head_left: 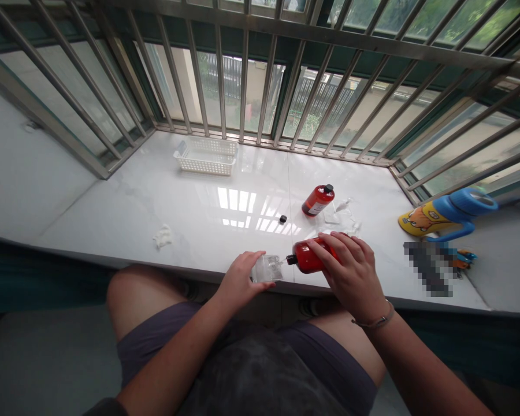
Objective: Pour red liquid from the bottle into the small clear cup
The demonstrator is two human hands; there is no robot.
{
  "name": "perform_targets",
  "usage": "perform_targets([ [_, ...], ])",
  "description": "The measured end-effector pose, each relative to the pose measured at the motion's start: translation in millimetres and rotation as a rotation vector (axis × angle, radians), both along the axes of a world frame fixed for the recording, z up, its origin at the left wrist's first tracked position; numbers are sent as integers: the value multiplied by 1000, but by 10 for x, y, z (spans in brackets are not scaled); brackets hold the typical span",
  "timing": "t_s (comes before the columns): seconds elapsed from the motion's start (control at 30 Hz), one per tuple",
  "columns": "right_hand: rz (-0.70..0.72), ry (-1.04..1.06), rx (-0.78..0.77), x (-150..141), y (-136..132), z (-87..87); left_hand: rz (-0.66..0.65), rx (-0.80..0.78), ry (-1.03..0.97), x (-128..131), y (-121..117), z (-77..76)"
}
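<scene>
My right hand (353, 268) is closed round a red bottle (307, 257), tipped on its side with its open neck pointing left. My left hand (241, 277) grips a small clear plastic container (268, 268) right at that neck, near the front edge of the white marble sill (190, 202). A small black cap (282, 219) lies loose on the sill just behind. A second red bottle (317, 200) with a black cap lies on its side further back.
A white slotted basket (207, 156) stands at the back left by the metal window bars (260, 81). A crumpled white tissue (163, 236) lies at the left. Clear wrappers (342, 214) sit by the second bottle. A blue and yellow toy (448, 214) rests at the right.
</scene>
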State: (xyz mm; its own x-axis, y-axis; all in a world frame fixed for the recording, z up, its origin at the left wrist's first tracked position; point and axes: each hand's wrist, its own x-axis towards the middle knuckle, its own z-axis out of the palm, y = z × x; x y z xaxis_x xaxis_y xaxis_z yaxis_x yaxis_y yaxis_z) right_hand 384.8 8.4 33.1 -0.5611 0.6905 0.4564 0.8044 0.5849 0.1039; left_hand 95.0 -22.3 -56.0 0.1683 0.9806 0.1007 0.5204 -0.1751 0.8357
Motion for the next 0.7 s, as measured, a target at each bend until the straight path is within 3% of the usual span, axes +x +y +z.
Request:
perform_targets([
  [0.7,-4,-14,4,10,-19,3,-6,10,4,-13,-3,-26],
])
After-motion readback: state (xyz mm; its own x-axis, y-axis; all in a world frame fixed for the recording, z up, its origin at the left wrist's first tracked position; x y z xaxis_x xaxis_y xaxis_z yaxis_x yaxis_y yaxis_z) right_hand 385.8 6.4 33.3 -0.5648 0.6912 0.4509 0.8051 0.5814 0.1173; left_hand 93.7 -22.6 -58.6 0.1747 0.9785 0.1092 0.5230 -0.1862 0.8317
